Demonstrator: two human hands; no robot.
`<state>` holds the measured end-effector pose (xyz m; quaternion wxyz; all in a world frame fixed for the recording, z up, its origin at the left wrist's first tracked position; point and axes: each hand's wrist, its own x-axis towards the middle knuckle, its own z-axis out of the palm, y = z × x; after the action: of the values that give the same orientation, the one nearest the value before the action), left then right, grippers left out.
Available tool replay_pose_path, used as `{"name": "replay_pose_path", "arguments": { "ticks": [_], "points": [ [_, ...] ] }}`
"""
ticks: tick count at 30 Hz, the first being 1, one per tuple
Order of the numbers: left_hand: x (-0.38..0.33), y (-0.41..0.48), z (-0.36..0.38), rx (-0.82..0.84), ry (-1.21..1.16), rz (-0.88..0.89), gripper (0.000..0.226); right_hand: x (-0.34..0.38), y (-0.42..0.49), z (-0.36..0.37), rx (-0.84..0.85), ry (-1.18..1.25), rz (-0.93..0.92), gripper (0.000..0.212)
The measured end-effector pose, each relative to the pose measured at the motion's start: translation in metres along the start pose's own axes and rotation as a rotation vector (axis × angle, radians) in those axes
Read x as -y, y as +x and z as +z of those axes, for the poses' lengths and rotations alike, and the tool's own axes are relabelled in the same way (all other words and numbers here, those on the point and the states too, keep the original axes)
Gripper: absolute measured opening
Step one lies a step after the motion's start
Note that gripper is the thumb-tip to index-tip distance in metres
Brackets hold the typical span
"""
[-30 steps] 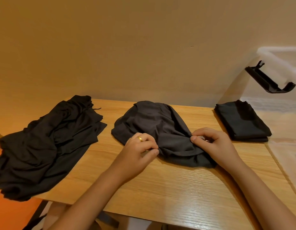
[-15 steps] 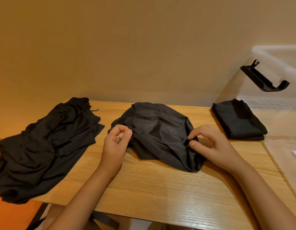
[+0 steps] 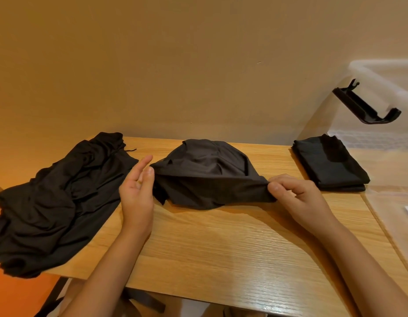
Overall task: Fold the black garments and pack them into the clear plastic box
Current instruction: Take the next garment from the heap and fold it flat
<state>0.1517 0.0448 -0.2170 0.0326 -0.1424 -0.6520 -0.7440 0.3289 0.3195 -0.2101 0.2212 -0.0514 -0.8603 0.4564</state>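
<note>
From the head view, looking down onto a wooden desk (image 3: 221, 252) across the lower half of the frame. At centre, lying bunched and domed on it, not yet flat: the middle garment (image 3: 205, 177). At centre right, pinching that garment's right corner between thumb and curled fingers and holding the near hem taut: the right hand (image 3: 296, 197). At centre left, held wide with fingers straight and palm turned toward the cloth, gripping nothing, just beside the garment's left edge: the left hand (image 3: 136, 197); contact between thumb tip and fabric, cannot tell. Far left, heaped unfolded and spilling past the desk edge: a loose pile (image 3: 56, 202) of black garments. At right, lying square and flat: a folded garment (image 3: 331, 168), either inside or just against the see-through wall of the clear plastic box (image 3: 381, 74) at upper right, hard to tell which. Hanging at the box rim: a black clip (image 3: 367, 106). Judged as the spreading step before the first fold. To do it well: take the left corner with the left hand level with the right, pull both outward evenly until the hem runs straight, lay flat, smooth the hump from the middle outward, then fold to the folded garment's width. Keep tension light, since thin cloth probably bunches again if released early. Stay off the loose pile to avoid dragging it.
</note>
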Motion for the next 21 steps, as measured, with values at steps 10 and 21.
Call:
{"name": "replay_pose_path", "arguments": {
  "ticks": [10,21],
  "points": [
    [-0.017,-0.003,-0.007,0.177,-0.233,-0.109,0.027,0.001,-0.002,-0.003,-0.054,0.249,0.021,0.036],
    [-0.004,0.036,-0.027,0.244,0.498,-0.093,0.015,0.004,0.022,-0.008,0.208,0.044,0.283,0.035]
  ]
}}
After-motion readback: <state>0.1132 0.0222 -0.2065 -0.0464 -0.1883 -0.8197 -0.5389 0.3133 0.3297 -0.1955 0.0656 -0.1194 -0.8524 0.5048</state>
